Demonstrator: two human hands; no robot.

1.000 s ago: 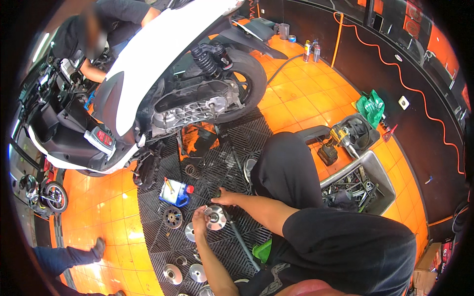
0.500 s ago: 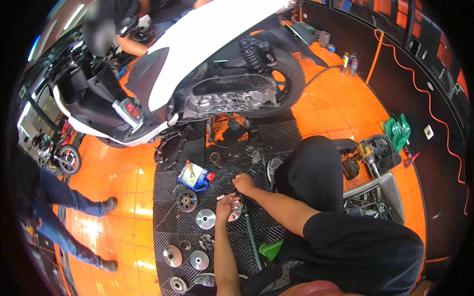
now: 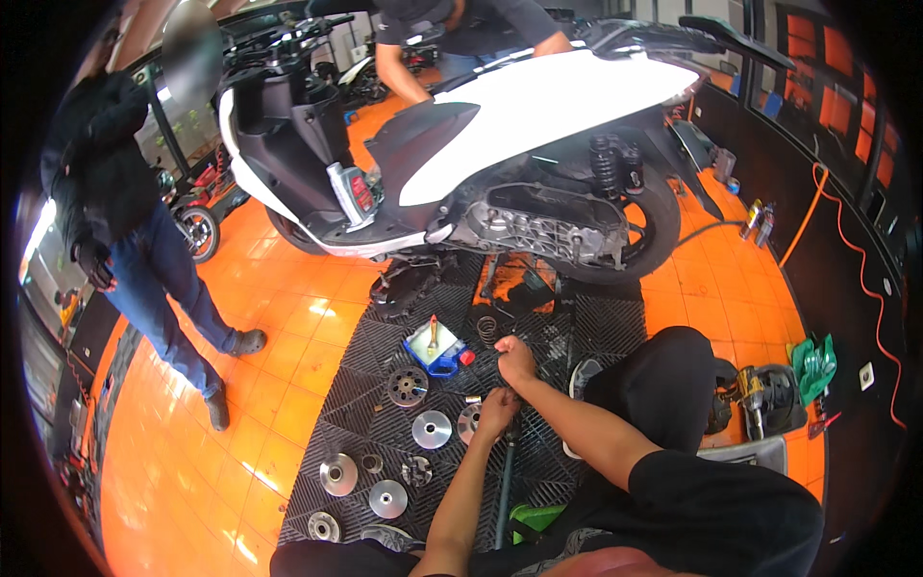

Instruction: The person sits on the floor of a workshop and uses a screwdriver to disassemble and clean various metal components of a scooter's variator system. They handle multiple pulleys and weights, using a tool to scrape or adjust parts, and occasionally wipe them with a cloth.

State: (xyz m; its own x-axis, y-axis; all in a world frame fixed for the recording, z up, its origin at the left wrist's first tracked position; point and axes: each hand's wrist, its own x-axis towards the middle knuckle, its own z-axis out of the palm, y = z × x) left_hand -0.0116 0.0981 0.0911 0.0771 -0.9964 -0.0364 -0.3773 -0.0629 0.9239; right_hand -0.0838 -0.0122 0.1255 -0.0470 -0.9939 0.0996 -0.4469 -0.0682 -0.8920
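My left hand [image 3: 497,412] is closed on the right edge of a round silver metal part [image 3: 468,420] lying on the black grid mat [image 3: 586,332]. A long dark bar tool [image 3: 506,481] runs from under that hand toward me. My right hand [image 3: 516,360] sits just beyond it with its fingers curled down near the mat; anything in it is hidden. A blue tray with an upright tool [image 3: 437,348] lies to its left.
Several round metal discs [image 3: 432,429] are spread over the mat's near left. A white scooter [image 3: 519,144] stands raised behind, with a person leaning over it. Another person [image 3: 135,221] stands on the orange tiles at left. A power tool [image 3: 764,399] and green cloth [image 3: 814,363] lie right.
The view has swung up and left, bringing the standing person into sight. My right hand has lifted off the round part and sits slightly beyond it; the left hand stays on it.
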